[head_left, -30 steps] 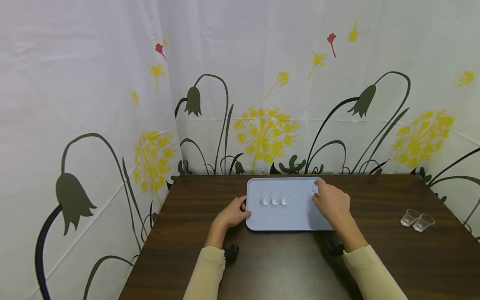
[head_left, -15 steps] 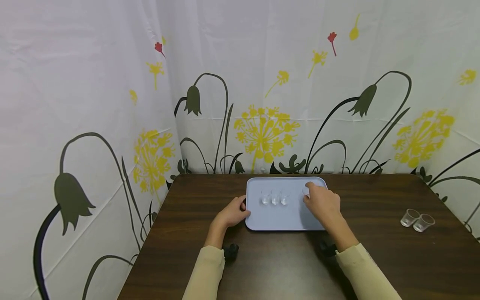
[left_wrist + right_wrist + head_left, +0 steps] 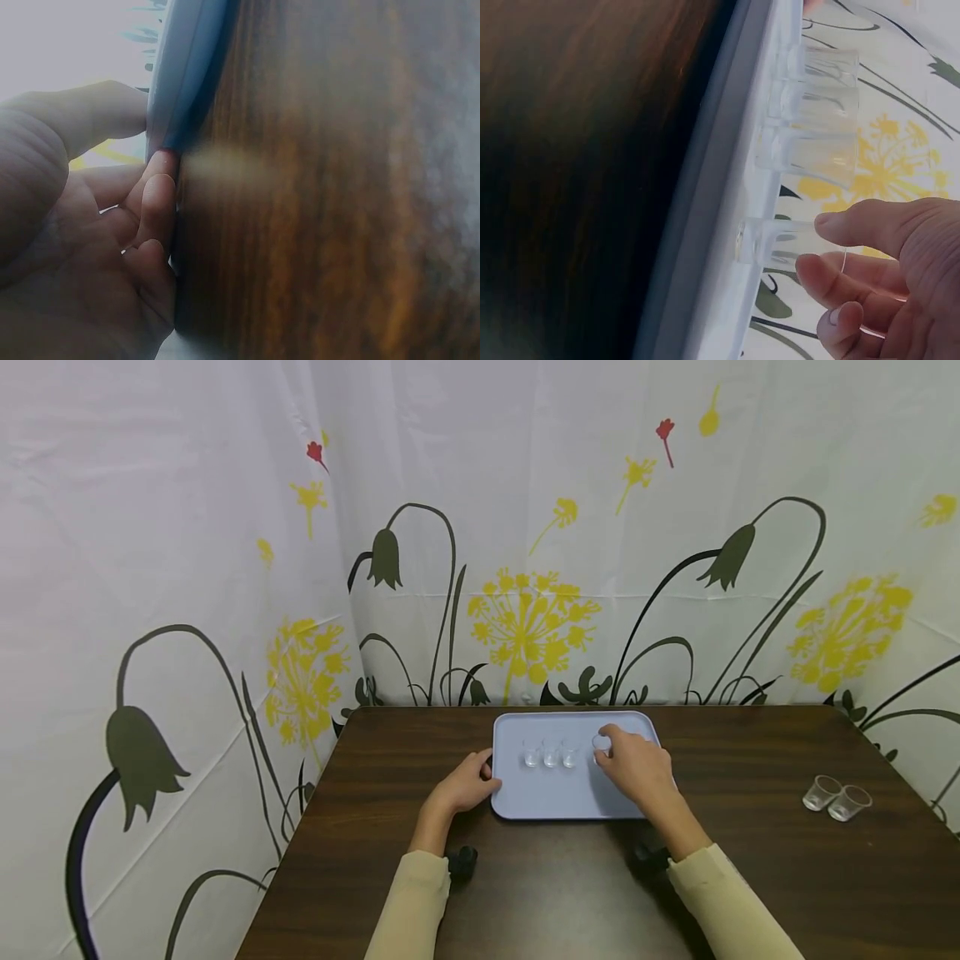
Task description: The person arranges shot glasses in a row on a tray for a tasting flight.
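Note:
A pale blue tray (image 3: 555,800) lies on the table. My left hand (image 3: 463,785) grips its left edge; in the left wrist view the thumb bears on the rim and the other fingers (image 3: 157,202) curl by its underside. On the tray, three small clear shot glasses (image 3: 551,756) stand in a row, left of the middle. To their right, my right hand (image 3: 640,768) pinches another shot glass (image 3: 776,244) near its rim between thumb and fingers. The glass is upright, its base right at the tray surface, with a gap between it and the row.
Two more clear shot glasses (image 3: 848,803) sit side by side on the dark wooden table (image 3: 735,752), well right of the tray. Behind the table's far edge hangs a white curtain (image 3: 420,427) with a flower print.
My right hand has moved left over the tray with the pinched shot glass, closer to the row of three. The left hand has stayed on the tray's edge.

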Tool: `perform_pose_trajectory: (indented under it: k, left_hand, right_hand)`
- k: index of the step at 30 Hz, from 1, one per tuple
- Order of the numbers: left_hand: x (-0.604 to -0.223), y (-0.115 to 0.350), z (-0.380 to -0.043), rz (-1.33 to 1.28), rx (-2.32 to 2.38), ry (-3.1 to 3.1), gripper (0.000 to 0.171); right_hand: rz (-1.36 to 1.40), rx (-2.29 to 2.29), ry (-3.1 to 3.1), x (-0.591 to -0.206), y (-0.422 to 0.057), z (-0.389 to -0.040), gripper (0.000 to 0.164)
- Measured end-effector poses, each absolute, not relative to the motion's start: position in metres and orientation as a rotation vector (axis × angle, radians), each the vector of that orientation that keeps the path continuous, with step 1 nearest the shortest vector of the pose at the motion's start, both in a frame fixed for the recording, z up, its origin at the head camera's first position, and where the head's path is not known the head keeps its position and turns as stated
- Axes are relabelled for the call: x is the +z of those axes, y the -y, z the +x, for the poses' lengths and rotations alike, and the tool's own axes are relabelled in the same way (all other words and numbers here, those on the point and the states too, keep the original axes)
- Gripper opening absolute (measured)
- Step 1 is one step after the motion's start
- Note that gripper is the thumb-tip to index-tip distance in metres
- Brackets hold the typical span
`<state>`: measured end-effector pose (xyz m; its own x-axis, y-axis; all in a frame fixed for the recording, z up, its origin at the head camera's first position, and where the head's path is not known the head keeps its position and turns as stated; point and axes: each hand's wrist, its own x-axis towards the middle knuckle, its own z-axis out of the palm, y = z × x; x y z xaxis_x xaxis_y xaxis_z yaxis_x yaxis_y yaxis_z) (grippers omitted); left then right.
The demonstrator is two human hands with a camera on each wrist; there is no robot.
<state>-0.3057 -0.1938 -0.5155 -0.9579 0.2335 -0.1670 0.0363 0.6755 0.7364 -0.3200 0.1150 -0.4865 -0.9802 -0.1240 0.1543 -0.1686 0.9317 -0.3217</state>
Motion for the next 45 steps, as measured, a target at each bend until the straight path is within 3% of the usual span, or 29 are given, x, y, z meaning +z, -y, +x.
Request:
perform_pose_trajectory:
  k: [45]
  left_hand:
    - [-0.5145, 0.1924, -0.3076, 0.229, 1.125, -2.661, 0.067]
  right_hand:
    - [0.273, 0.626, 2.989, -0.4912, -0.1068, -0.3225, 0.044]
